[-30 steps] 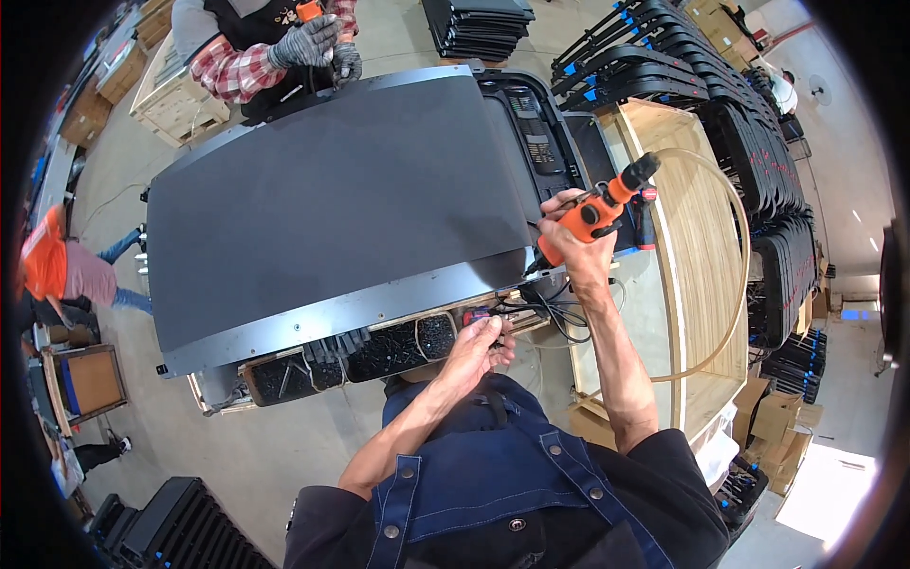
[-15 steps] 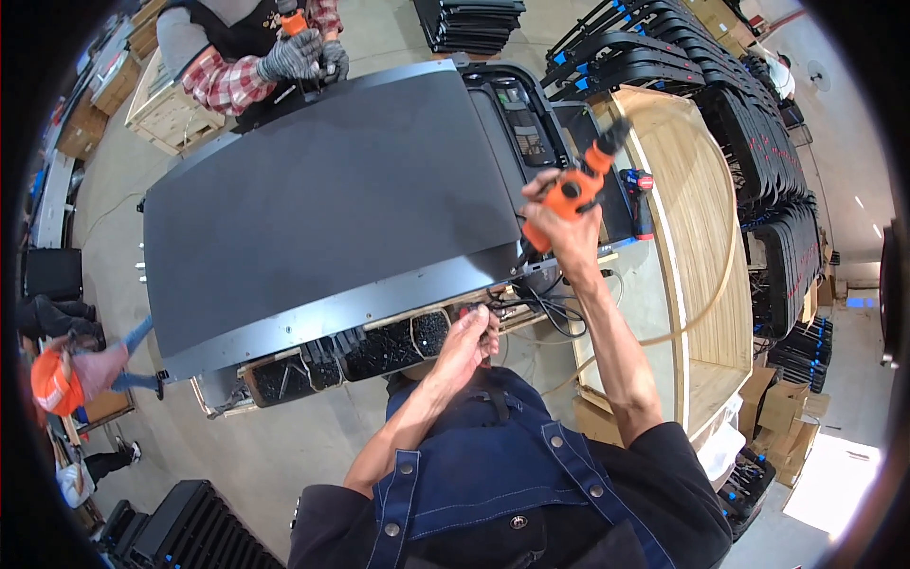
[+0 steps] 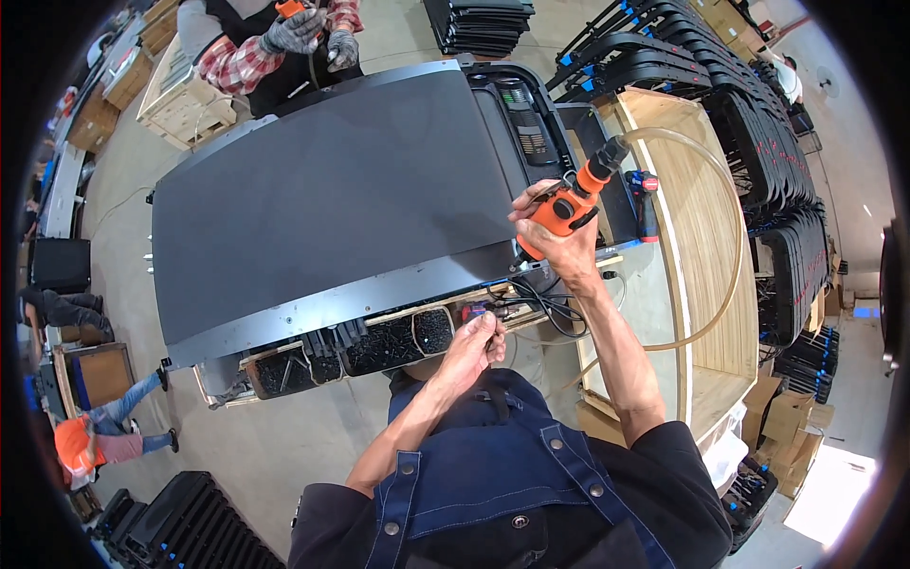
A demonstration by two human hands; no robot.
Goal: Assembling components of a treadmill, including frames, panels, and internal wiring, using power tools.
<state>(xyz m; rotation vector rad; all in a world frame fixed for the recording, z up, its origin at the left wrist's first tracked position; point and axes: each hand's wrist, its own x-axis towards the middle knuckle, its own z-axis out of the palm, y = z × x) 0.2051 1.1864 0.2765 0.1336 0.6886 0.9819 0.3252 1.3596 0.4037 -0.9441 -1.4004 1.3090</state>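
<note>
Far left there's a person in an orange top point(image 3: 81, 444), and below them a row of black frames point(image 3: 180, 527) on the floor. Next comes the big dark deck point(image 3: 332, 190), lying flat across the middle, with a silvery metal rail point(image 3: 284, 321) along its near edge. Across from it a co-worker's gloved hand point(image 3: 292, 32) has hold of something orange. Under the near rail sit open bins point(image 3: 377, 353) with little black bits in them.

Then the left hand point(image 3: 474, 349): thumb pressed to curled fingers, just below the rail. Can't tell if that grip has anything small in it. A red-and-blue tool point(image 3: 476, 310) is right beside it, black cables point(image 3: 548, 305) bunched to the right.

Right hand point(image 3: 569, 248) has its grip wrapped around the orange driver point(image 3: 567, 207), which is tilted over the deck's near right corner, nose down by the rail's end. Can't make out whether the tip touches. A tan hose point(image 3: 737, 237) loops off its top end, over a wooden crate point(image 3: 706, 275). Another driver point(image 3: 645, 207), red and black, is just left of that crate. Black racks point(image 3: 749, 156) fill the far right.
</note>
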